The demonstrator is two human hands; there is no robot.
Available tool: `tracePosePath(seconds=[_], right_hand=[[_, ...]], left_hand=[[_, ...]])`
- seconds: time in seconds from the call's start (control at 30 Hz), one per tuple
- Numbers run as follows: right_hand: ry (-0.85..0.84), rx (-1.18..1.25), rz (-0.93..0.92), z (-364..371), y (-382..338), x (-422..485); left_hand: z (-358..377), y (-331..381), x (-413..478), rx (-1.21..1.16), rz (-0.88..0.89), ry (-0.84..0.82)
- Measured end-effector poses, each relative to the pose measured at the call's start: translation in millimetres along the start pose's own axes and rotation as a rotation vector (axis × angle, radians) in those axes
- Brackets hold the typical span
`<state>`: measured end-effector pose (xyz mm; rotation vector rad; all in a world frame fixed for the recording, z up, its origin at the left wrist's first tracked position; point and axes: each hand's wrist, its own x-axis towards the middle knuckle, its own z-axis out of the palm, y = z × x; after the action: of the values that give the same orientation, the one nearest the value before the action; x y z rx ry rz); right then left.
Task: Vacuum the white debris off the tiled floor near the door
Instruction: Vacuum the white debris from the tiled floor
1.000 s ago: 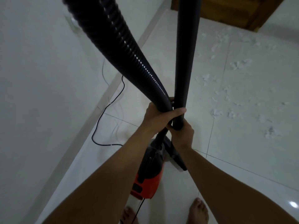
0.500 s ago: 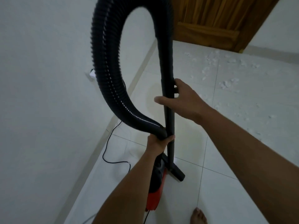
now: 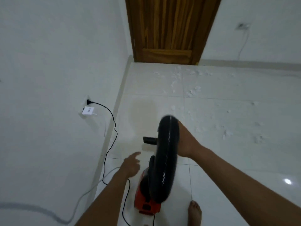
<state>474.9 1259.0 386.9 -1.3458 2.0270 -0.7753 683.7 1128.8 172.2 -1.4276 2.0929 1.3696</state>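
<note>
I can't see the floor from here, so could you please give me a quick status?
Right hand on the black hose; left hand open, off it. White debris untouched near the door. Black cord trails along the wall.

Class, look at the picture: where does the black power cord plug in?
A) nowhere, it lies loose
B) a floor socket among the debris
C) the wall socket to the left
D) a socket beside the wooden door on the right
C: the black power cord runs up to a plug seated in the wall socket on the left wall.
</note>
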Motion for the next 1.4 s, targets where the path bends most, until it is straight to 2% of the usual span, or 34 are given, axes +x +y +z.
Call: tracePosePath(seconds=[0.03, 0.13, 0.23, 0.33, 0.4, 0.47, 0.53, 0.57, 0.6, 0.63, 0.67, 0.73, 0.8, 0.87, 0.93, 1.0, 1.2, 1.3, 1.4], right_hand=[[0.026, 0.021, -0.011, -1, -1, -14], [0.097, 0.035, -0.012, -4, -7, -50], [0.134, -0.039, -0.092, -10, -8, -75], [0.134, -0.111, -0.213, -17, -4, -93], [0.132, -0.121, -0.222, -23, 2, -104], [0.197, -0.094, -0.192, -28, 10, -115], [0.259, 0.108, -0.047, -36, 9, -130], [0.247, 0.325, 0.12, -45, 2, -139], [0.155, 0.629, 0.348, -55, -10, -148], [-0.016, 0.967, 0.562, -62, -21, -155], [-0.171, 1.245, 0.684, -68, -30, -161], [-0.338, 1.438, 0.681, -76, -40, -168], [-0.219, 1.403, 0.685, -76, -39, -164], [-0.102, 1.226, 0.692, -73, -23, -154], [-0.057, 1.098, 0.696, -75, -7, -146], [-0.064, 1.033, 0.693, -76, 4, -142], [-0.114, 0.982, 0.667, -85, 14, -141], [-0.093, 0.991, 0.671, -85, 17, -144], [-0.065, 0.902, 0.646, -73, 25, -146]], left_hand=[[-12, 16, -9, 0.002, 0.032, 0.046], [-36, 109, -52, -0.331, 0.047, 0.081], [-37, 171, -68, -0.53, -0.121, -0.126], [-31, 203, -76, -0.482, -0.198, -0.345], [-20, 217, -73, -0.535, -0.202, -0.391], [-7, 230, -66, -0.593, -0.19, -0.365], [5, 246, -65, -0.7, -0.185, -0.296], [10, 253, -63, -0.741, -0.176, -0.269], [15, 259, -62, -0.751, -0.17, -0.244], [19, 262, -59, -0.745, -0.172, -0.219], [23, 265, -57, -0.731, -0.175, -0.198], [27, 271, -52, -0.706, -0.173, -0.153], [28, 278, -47, -0.694, -0.171, -0.118], [29, 288, -46, -0.688, -0.179, -0.122], [32, 299, -50, -0.695, -0.206, -0.177], [40, 306, -53, -0.68, -0.207, -0.209], [62, 308, -51, -0.733, -0.122, -0.076], [64, 313, -51, -0.725, -0.118, -0.088], [71, 312, -54, -0.676, -0.118, -0.133]])
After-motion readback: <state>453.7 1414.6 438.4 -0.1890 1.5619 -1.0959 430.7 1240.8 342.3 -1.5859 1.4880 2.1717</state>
